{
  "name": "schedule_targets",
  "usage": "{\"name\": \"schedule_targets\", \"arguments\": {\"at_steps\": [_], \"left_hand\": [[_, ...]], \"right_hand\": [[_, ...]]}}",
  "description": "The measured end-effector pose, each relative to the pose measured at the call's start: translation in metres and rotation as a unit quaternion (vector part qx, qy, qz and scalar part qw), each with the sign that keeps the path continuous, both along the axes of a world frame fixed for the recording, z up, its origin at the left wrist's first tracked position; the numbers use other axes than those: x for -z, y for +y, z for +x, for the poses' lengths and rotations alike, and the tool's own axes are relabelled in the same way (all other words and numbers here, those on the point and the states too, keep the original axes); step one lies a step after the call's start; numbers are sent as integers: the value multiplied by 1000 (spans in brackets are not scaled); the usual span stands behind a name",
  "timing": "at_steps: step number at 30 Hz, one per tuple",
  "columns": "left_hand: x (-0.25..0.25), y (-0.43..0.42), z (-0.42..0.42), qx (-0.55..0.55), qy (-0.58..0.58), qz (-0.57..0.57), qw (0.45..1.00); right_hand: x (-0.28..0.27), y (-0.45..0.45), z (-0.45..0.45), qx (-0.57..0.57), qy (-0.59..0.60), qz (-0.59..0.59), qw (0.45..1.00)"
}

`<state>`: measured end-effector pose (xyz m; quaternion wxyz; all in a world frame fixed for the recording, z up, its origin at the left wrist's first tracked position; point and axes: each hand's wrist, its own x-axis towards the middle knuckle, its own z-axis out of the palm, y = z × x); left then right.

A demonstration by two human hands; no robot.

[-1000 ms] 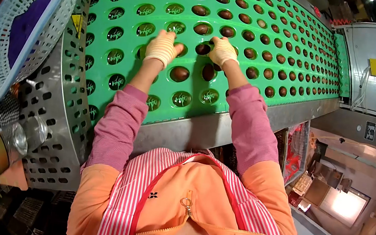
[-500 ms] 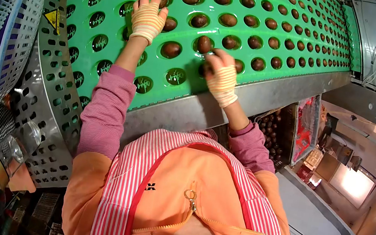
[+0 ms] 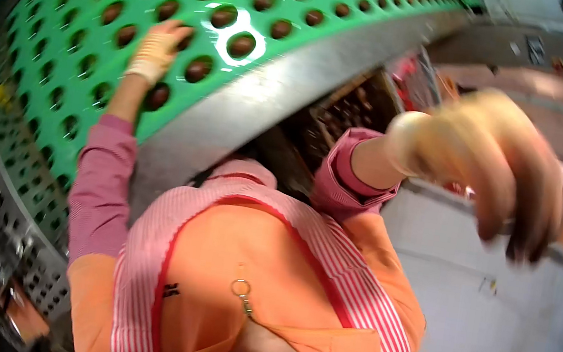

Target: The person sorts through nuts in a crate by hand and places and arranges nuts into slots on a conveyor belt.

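Rows of round cups run across a wet green moulded sheet (image 3: 184, 101), many with a dark brown egg (image 3: 198, 69) in them. My left hand (image 3: 157, 50), in a striped fingerless glove, rests on the sheet with its fingers and thumb curled about a brown egg (image 3: 185, 38). Another brown egg (image 3: 156, 96) lies in a cup close to my left wrist. Away from the sheet, my right hand (image 3: 488, 165) is raised over the floor at the right. Motion smears its fingers, which bend downward; whether they hold anything I cannot make out.
A metal ledge (image 3: 265, 84) borders the sheet on my side. Below it is a crate (image 3: 348, 110) of dark eggs, with red material (image 3: 410, 79) beside it. A perforated metal panel (image 3: 22, 204) stands at the left. Grey floor (image 3: 438, 292) stretches to the right.
My right hand has left the sheet and swung right, up close to the camera. The view has turned. My left hand is still on the sheet, now nearer the metal ledge.
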<state>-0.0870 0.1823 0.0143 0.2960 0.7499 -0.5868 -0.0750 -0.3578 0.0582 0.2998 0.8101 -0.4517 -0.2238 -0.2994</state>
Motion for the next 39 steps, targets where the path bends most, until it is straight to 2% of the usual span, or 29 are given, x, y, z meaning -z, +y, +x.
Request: {"name": "schedule_targets", "arguments": {"at_steps": [1,2,3,4,7,10,12,13,16,19,20,22,23,24,25,26,27,28,29,30,31,32,33,34,35,36,37,39], "left_hand": [[2,-4,-4,-9,-35,15,999],[14,-7,1,-7,-40,13,999],[23,-10,4,-12,-60,43,997],[25,-12,8,-22,-79,95,992],[20,-17,14,-30,-132,181,974],[7,-23,10,-40,-159,220,962],[17,-29,23,-56,-166,270,947],[11,-35,22,-56,-165,301,938],[8,-41,9,-161,-134,332,920],[3,-50,10,-176,-184,399,881],[-17,-56,-5,-192,-173,433,863],[-29,-60,-29,-193,-222,355,887],[-22,-64,-30,-163,-239,252,923],[-34,-75,-58,-120,-209,137,961],[-37,-88,-83,-88,-112,64,988],[-44,-105,-122,-68,133,13,989],[-23,-122,-132,-2,128,-18,992],[-31,-139,-179,49,157,-34,986],[-31,-154,-217,90,145,10,985],[-47,-168,-265,103,187,130,968],[-44,-186,-296,205,206,194,937],[-11,-197,-322,281,210,186,918],[-12,-205,-357,286,252,287,879],[-1,-216,-385,339,215,350,847],[16,-223,-409,392,168,359,830],[33,-228,-431,411,114,370,825],[46,-235,-452,409,111,406,809],[56,-250,-490,404,32,478,779]], "right_hand": [[-22,-6,-24,-74,-107,-4,992],[-41,-7,-41,-173,-226,-29,958],[-56,-6,-55,-302,-341,-81,887],[-69,3,-66,-403,-394,-135,815],[-75,9,-112,-363,-360,-228,829],[-72,9,-155,-319,-349,-273,838],[-69,8,-184,-288,-346,-299,842],[-68,6,-198,-272,-345,-310,843],[-61,0,-239,-214,-356,-329,848],[-57,-14,-282,-128,-368,-312,866],[-51,-20,-301,-66,-309,-276,908],[-24,-35,-335,66,-195,-168,964],[-4,-44,-350,138,-140,-97,976],[23,-56,-366,256,-49,-39,965],[56,-72,-383,436,108,-22,893],[95,-85,-397,558,313,-11,769],[136,-95,-407,586,509,-27,630],[176,-103,-416,548,649,-81,521],[210,-107,-423,487,725,-180,453],[247,-108,-432,415,781,-276,375],[284,-108,-440,386,791,-245,407],[310,-108,-442,358,796,-214,439],[312,-115,-431,294,826,-214,431],[330,-119,-427,260,836,-222,430],[342,-123,-421,240,839,-230,430],[354,-127,-417,221,843,-237,430],[372,-131,-416,193,849,-222,438],[373,-138,-409,112,866,-232,429]]}}
